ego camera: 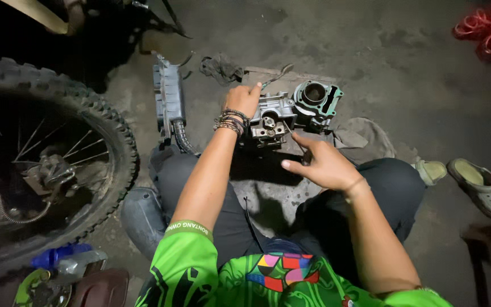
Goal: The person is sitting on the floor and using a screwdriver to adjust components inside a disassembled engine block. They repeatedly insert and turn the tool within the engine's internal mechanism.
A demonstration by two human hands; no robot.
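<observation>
A grey metal cylinder head [269, 120] sits on the concrete floor between my knees, with a green-tinted engine cylinder block [316, 101] right beside it. My left hand [242, 100] rests on the head's top left edge and grips the handle of a thin metal tool [277, 75] that points up and right. Beaded bracelets ring that wrist. My right hand [322, 165] hovers just in front of the head, fingers spread, index finger pointing toward it; whether it holds something small is unclear.
A knobby motorcycle wheel [46, 153] stands at left. A grey air-box part with a ribbed hose [169, 105] lies ahead left, a dark rag [221, 68] behind it, a cloth [365, 139] right of the engine parts. Green clogs [478, 185] lie at right.
</observation>
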